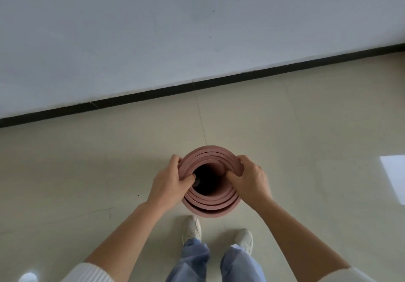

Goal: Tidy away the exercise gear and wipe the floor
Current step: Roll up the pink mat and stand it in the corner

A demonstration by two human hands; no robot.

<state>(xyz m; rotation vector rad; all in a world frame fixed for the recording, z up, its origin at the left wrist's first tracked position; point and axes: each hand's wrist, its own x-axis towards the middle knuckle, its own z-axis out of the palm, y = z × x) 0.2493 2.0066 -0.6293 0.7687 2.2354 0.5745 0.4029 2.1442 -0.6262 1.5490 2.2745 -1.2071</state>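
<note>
A rolled pink exercise mat (210, 204) stands on end in front of me, seen from above so its spiral layers and dark hollow core show. My left hand (169, 180) grips the left side of the top rim, thumb inside the core and fingers around the outside. On the right side of the rim, my right hand (249, 177) holds the layers the same way, thumb tucked in. The mat's lower end is hidden beneath the roll.
Beige floor tiles (306, 128) stretch all around. A pale wall (175, 29) with a black skirting strip (197, 85) runs diagonally just beyond the mat. My white shoes (191, 229) and jeans are right behind the roll. Bright window glare lies at the right.
</note>
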